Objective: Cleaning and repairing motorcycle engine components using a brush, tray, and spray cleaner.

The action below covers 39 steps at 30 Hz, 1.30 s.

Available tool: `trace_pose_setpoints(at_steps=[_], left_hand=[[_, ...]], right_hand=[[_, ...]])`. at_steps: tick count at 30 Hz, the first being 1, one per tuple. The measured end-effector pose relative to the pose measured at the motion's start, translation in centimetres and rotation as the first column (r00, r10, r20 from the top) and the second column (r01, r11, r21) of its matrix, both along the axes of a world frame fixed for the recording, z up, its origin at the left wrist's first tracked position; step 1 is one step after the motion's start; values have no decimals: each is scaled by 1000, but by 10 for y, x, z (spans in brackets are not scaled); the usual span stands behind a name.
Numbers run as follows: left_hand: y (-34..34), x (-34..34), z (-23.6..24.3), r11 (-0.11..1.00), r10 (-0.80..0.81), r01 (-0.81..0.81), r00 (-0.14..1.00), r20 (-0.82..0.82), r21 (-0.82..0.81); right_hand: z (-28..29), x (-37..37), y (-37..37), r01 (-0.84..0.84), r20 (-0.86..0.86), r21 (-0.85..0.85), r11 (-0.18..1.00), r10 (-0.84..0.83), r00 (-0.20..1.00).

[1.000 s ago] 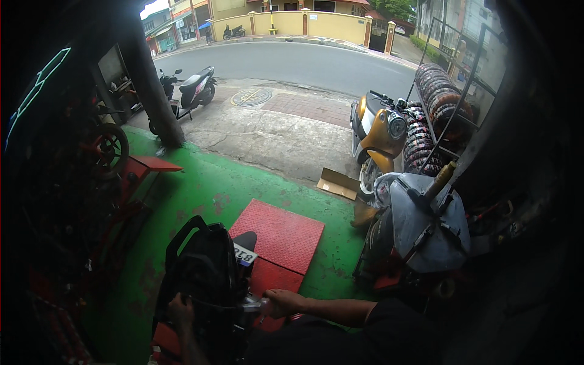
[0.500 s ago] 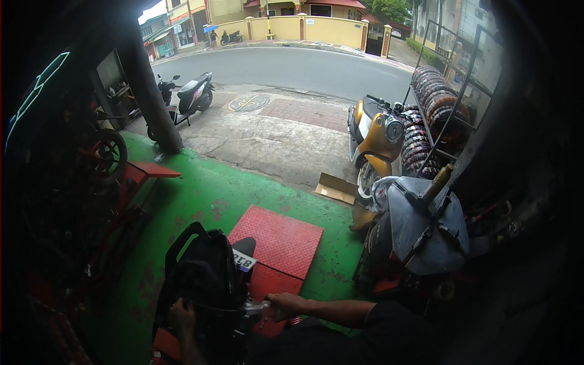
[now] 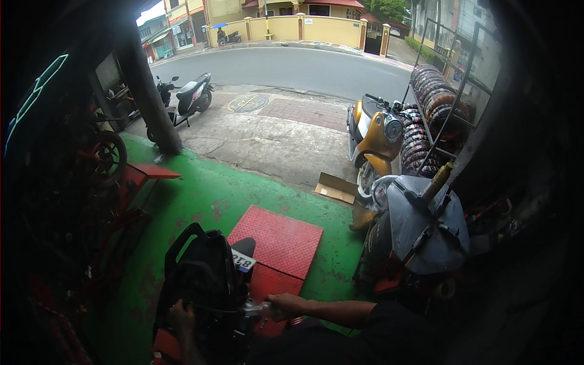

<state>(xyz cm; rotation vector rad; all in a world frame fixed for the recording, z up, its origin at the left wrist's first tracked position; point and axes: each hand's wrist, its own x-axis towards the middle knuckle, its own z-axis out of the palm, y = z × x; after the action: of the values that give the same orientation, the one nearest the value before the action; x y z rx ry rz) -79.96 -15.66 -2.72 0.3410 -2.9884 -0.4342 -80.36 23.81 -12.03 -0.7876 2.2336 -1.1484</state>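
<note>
A dark motorcycle (image 3: 201, 271) is in front of me on a red lift platform, its black tail with a grab rail pointing toward the street. A white plate (image 3: 243, 260) is fixed at its rear. My right hand (image 3: 283, 306) is closed around a small clear, shiny object (image 3: 258, 309) beside the motorcycle's right side. From this object a thin dark tube or cable (image 3: 216, 311) runs across to my left hand (image 3: 181, 317), whose curled fingers close at its other end over the dark bodywork. Shadow hides the fingertips and the parts beneath.
The red platform's ramp (image 3: 281, 236) lies on the green floor (image 3: 213, 188). At right stand a grey-covered motorcycle (image 3: 426, 225), a gold scooter (image 3: 378, 137) and a tire rack (image 3: 435, 91). An open cardboard box (image 3: 336, 188) lies near the floor's edge; a pillar (image 3: 149, 85) rises at left.
My hands stay almost in place, and the thin dark tube or cable between them bows slightly differently. Across the street, the person with the blue umbrella has moved right, next to the parked motorcycle.
</note>
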Motion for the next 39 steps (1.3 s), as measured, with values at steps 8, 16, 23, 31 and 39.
trace_pose_setpoints(at_steps=[8,16,23,31,39], left_hand=[[5,-1,6,1000,-18,18,1000,-7,21],[-2,1,-4,1000,-3,3,999,-33,23],[-1,-1,-2,998,4,-5,1000,14,68],[-5,0,-7,999,-2,2,1000,-18,35],[6,-2,4,1000,-7,7,1000,-7,-21]], right_hand=[[0,2,3,15,32,-2,1000,-15,999],[7,2,5,-20,17,-11,1000,21,1000],[13,4,5,-49,20,-86,995,51,998],[4,-1,5,-158,53,-111,981,164,985],[-25,3,5,-264,-58,-240,934,258,964]])
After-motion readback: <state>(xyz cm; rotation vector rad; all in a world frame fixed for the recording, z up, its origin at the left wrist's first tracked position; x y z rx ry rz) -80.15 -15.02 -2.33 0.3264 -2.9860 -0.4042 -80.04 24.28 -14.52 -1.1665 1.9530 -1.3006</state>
